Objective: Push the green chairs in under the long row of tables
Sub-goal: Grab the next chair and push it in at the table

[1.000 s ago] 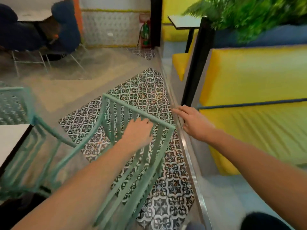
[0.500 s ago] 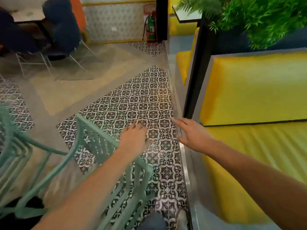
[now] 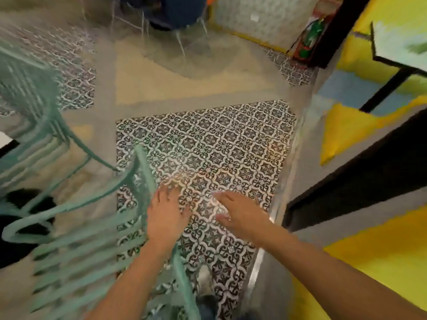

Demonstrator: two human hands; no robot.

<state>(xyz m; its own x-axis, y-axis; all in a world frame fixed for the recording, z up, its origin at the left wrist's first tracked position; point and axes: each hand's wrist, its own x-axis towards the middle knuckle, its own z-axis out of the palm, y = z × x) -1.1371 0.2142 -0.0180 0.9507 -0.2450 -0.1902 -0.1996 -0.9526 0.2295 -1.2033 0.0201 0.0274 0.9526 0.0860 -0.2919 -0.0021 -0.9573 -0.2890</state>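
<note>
A mint-green slatted chair (image 3: 97, 250) stands at the lower left, its back towards me. My left hand (image 3: 165, 218) lies across the top rail of that back, fingers curled over it, the thumb hidden. My right hand (image 3: 240, 213) hovers open to the right of the chair above the patterned floor tiles and touches nothing. A second green chair (image 3: 30, 88) is blurred at the upper left. A white table corner (image 3: 3, 140) shows at the left edge beside it.
A yellow cushioned bench (image 3: 369, 262) with a black divider (image 3: 369, 176) runs along the right. A small table (image 3: 402, 42) stands at the top right and a fire extinguisher (image 3: 309, 40) by the far wall. Dark blue chairs (image 3: 175, 12) sit at the top.
The view has swung and tilted. The green chair has shifted left and nearer with my left hand still on its top rail. My right hand has come in closer to the left hand.
</note>
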